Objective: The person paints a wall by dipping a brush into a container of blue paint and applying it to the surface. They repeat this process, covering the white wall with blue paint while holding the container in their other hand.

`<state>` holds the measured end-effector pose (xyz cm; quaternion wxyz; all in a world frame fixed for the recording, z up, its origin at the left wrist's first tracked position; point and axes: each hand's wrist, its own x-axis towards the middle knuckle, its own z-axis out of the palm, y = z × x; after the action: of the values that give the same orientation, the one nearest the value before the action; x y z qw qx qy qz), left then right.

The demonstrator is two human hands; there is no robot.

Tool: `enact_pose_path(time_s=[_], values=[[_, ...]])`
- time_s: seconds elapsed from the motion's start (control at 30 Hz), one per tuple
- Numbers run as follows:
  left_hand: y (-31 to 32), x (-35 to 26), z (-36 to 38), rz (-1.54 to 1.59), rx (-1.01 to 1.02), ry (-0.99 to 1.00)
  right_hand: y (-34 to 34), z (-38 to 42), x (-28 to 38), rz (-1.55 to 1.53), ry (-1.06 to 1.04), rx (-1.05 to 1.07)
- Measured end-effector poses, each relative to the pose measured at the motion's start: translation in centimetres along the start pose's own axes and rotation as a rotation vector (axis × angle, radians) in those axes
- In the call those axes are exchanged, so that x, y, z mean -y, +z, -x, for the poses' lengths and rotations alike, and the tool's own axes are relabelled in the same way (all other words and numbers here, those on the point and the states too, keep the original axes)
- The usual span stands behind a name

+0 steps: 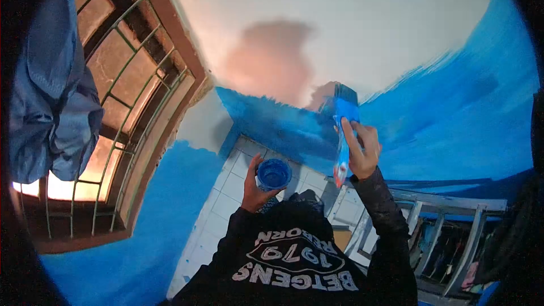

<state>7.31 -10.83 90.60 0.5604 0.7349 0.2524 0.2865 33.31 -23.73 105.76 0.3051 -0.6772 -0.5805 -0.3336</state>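
My right hand [364, 148] grips a wide paintbrush [344, 114], its bristles pointing up and overlapping the wall where blue paint meets white. Blue paint coats the brush's ferrule and part of the handle, whose lower end shows red and white. In my left hand [256, 188] is a small round cup of blue paint [274, 174], held upright in front of my chest with the thumb and fingers around its side. The wall [396, 22] ahead is white in its upper part, with a broad band of blue paint [430, 119] below and to the right.
On the left is a brown-framed window [136, 215] with green metal bars, and dark blue cloth [54, 90] hangs before it. White floor tiles [212, 226] lie below. A grey wooden rack [453, 201] with hanging clothes stands at the lower right.
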Motion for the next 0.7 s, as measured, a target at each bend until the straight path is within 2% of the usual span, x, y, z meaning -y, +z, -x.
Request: enact_pose_path(time_s=[0.07, 0.13, 0.23, 0.27, 0.33, 0.4, 0.47, 0.53, 0.6, 0.7], values=[[-0.3, 1.3, -0.9, -0.012, 0.034, 0.054, -0.1, 0.6, 1.1, 0.172, -0.111, -0.058], [-1.0, 1.2, -1.5, -0.031, 0.077, 0.068, 1.3, 2.5, 0.9, 0.228, -0.128, -0.002], [-1.5, 0.4, -2.8, -0.043, 0.119, 0.083, 4.9, 5.7, -0.9, 0.304, -0.323, 0.161], [-1.5, 0.3, -3.0, -0.042, 0.120, 0.074, 6.3, 7.4, -1.2, 0.310, -0.314, 0.163], [-1.9, 0.4, -3.0, -0.060, 0.118, 0.089, 8.4, 10.6, -1.0, 0.197, -0.332, 0.348], [-1.9, 0.8, -3.3, -0.070, 0.117, 0.115, 9.3, 12.5, -0.3, 0.158, -0.277, 0.371], [-1.6, 2.1, -2.6, -0.069, 0.030, 0.101, 9.8, 13.6, 0.6, 0.054, -0.189, 0.389], [-1.8, 2.4, -2.6, -0.047, 0.061, 0.069, 10.4, 14.3, 0.7, 0.046, -0.130, 0.413], [-1.7, 2.5, -2.3, -0.025, 0.078, 0.041, 11.4, 14.4, -0.3, -0.005, 0.024, 0.534], [-2.0, 2.3, -2.3, -0.066, 0.099, 0.071, 10.9, 12.2, -3.1, 0.005, 0.052, 0.417]])
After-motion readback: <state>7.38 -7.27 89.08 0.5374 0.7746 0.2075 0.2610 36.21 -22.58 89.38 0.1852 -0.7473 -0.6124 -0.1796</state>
